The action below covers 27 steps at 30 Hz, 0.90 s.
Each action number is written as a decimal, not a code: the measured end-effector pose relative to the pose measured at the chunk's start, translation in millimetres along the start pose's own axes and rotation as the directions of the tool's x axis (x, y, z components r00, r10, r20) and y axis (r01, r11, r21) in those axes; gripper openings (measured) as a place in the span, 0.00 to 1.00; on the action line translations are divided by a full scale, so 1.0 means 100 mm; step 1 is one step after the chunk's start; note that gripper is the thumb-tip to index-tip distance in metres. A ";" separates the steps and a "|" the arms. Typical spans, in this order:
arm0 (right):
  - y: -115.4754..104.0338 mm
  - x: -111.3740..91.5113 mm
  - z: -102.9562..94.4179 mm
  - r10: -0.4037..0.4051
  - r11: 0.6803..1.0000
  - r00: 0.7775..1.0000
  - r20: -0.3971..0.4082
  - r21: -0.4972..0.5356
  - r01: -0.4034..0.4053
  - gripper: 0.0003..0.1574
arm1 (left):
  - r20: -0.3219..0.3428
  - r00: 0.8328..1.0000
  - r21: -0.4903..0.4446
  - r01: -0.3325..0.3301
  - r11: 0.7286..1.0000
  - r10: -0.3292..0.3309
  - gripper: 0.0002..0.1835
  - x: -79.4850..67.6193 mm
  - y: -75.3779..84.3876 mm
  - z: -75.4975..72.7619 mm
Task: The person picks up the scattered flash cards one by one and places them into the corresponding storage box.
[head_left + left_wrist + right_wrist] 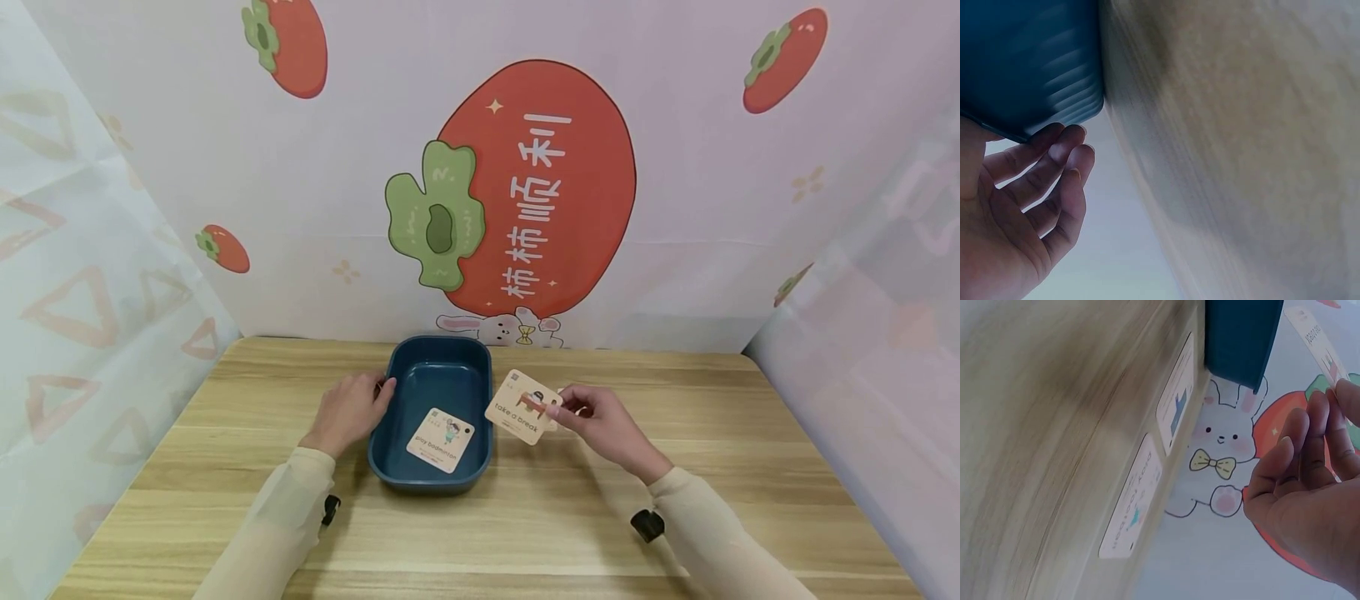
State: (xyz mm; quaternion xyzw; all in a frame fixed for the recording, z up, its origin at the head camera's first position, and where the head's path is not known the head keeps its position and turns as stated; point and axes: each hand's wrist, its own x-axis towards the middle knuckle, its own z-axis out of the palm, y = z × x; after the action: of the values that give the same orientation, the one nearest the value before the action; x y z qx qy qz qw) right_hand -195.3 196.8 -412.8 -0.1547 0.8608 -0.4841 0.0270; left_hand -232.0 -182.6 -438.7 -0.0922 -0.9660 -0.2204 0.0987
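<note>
My right hand (609,423) pinches the corner of a square card (525,407) reading "take a break", with a picture of someone at a desk. The card is raised just right of a dark blue plastic bin (431,479). Inside that bin lies a "play badminton" card (441,442), tilted near the front end. At the bin's left side, my left hand (351,412) grips the rim, thumb over the top and fingers along the outer wall. The right wrist view shows the pinched card (1316,340) edge-on between thumb and fingertips.
Two more cards lie flat on the wooden table: one with a blue picture (1175,403) beside the bin, and a "play football" card (1132,500). The head view mostly hides them. A printed cloth wall (675,275) stands behind the table (540,533).
</note>
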 end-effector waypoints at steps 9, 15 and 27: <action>-0.08 0.11 0.14 0.015 1.000 1.000 0.014 -0.001 -0.015 0.08 | 0.011 1.000 -0.001 -0.001 1.000 0.001 0.15 0.00 0.00 0.00; -0.10 0.17 0.25 0.015 1.000 1.000 0.019 0.009 -0.015 0.07 | 0.008 1.000 0.002 -0.005 1.000 0.005 0.15 0.01 0.00 0.00; -0.17 0.26 0.41 -0.006 0.999 1.000 0.026 0.034 0.005 0.06 | 0.012 1.000 -0.012 0.003 1.000 -0.003 0.15 0.00 0.00 0.00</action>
State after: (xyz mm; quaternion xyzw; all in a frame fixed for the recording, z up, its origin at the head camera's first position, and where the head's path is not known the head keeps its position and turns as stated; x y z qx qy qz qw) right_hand -208.2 147.0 -418.0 -0.1628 0.8517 -0.4965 0.0397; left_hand -231.9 -182.4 -438.2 -0.0926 -0.9653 -0.2260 0.0922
